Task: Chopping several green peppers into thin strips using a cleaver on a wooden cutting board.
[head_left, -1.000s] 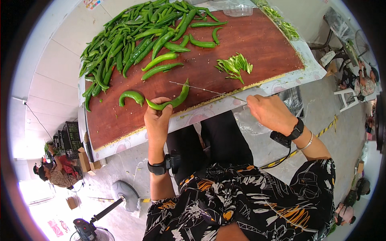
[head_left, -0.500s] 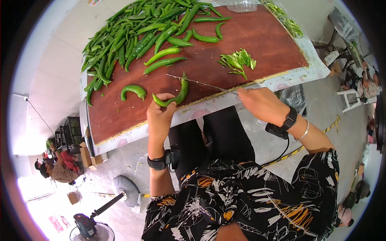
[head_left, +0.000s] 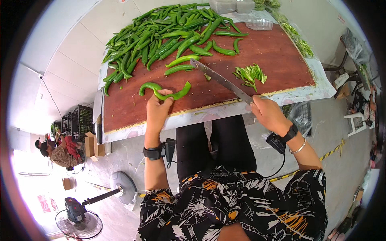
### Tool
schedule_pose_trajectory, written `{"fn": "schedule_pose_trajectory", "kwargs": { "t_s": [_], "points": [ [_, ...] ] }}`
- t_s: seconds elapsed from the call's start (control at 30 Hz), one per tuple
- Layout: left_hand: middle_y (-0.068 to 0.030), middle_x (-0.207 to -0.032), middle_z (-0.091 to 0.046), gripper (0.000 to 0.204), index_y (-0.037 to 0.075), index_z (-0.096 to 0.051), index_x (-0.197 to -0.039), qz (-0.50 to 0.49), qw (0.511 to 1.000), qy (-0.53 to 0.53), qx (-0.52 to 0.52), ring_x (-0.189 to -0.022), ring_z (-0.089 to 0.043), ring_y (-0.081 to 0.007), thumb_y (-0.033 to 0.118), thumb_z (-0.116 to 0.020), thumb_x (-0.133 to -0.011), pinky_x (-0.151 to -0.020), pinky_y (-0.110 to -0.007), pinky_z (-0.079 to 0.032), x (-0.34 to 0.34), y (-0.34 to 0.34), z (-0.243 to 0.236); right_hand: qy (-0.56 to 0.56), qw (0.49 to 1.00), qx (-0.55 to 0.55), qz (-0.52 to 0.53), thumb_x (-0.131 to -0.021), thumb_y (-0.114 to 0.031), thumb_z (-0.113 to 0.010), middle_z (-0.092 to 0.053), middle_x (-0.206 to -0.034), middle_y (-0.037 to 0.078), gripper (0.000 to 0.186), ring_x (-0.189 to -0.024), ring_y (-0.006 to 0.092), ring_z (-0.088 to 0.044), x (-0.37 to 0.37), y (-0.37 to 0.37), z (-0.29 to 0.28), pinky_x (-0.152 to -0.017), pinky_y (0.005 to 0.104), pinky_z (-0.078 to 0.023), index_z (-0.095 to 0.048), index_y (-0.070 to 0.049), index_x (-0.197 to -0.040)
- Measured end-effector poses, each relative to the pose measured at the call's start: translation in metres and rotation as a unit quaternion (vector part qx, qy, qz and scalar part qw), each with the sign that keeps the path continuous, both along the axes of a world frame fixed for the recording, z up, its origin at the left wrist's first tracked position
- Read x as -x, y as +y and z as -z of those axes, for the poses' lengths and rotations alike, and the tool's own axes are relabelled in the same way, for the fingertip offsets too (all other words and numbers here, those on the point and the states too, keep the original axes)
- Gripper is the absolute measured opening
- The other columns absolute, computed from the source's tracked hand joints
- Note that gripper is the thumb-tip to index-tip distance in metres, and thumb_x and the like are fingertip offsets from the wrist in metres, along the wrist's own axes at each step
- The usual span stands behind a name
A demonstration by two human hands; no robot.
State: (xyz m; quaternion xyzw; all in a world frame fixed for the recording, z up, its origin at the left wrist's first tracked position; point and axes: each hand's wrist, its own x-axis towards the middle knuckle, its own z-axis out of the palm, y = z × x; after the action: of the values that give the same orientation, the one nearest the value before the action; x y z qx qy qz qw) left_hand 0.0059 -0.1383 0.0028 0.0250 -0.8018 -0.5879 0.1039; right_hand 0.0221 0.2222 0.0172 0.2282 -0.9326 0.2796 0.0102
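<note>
The left hand [head_left: 159, 106] pinches a curved green pepper [head_left: 183, 92] over the brown board [head_left: 281, 52], probably to steady it, while the right hand [head_left: 267, 112] grips the knife [head_left: 225, 82] (its blade clear of the pepper, seemingly sparing the fingers).

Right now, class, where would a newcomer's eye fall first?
Probably on the heap of green peppers covering the far left of the brown board. Next, the long knife in the right hand, slanting over the board, and the curved pepper in the left hand near its front edge.
</note>
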Motion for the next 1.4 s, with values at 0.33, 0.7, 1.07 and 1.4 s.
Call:
{"fn": "schedule_pose_trajectory", "kwargs": {
  "t_s": [0.33,0.7,1.07,1.4],
  "points": [
    [-0.0017,-0.087,-0.063,0.022,-0.002,-0.065,-0.105,0.046,0.998,-0.04,0.022,-0.079,-0.057,-0.0098,0.002,-0.061,-0.083,-0.072,-0.024,-0.046,0.068,-0.046,0.0,-0.037,0.995,0.072,0.061,-0.096,-0.015,-0.054,-0.055,-0.068,0.024,0.02,-0.068,0.0462,-0.055,-0.008,0.017,-0.012,-0.057,0.0503,-0.04,-0.044,-0.001,-0.087],
    [-0.0046,-0.09,-0.066,0.024,0.002,-0.064,-0.105,0.015,0.988,0.035,0.151,-0.078,-0.059,-0.0138,0.0,-0.066,-0.081,-0.073,-0.026,-0.048,0.059,-0.025,-0.005,-0.029,0.991,0.113,0.069,-0.096,-0.016,-0.053,-0.051,-0.065,0.023,0.022,-0.063,0.0446,-0.052,-0.015,0.023,-0.012,-0.055,0.048,-0.038,-0.044,0.0,-0.085],
    [-0.0177,-0.112,-0.062,0.033,0.002,-0.064,-0.109,0.057,0.917,0.126,0.374,-0.11,-0.056,-0.037,0.004,-0.07,-0.076,-0.096,-0.041,-0.045,0.03,0.016,-0.016,-0.057,0.988,0.124,0.075,-0.096,-0.015,-0.054,-0.052,-0.065,0.024,0.022,-0.061,0.045,-0.051,-0.025,0.027,0.004,-0.053,0.0464,-0.038,-0.045,0.0,-0.084],
    [-0.0154,-0.107,-0.063,0.032,0.005,-0.066,-0.112,0.062,0.914,0.186,0.355,-0.101,-0.057,-0.0364,0.007,-0.068,-0.08,-0.089,-0.043,-0.047,0.037,0.061,-0.014,-0.078,0.972,0.183,0.128,-0.096,-0.016,-0.056,-0.049,-0.06,0.019,0.021,-0.052,0.0336,-0.045,-0.041,0.026,0.007,-0.052,0.0404,-0.039,-0.046,0.0,-0.086]
  ]
}}
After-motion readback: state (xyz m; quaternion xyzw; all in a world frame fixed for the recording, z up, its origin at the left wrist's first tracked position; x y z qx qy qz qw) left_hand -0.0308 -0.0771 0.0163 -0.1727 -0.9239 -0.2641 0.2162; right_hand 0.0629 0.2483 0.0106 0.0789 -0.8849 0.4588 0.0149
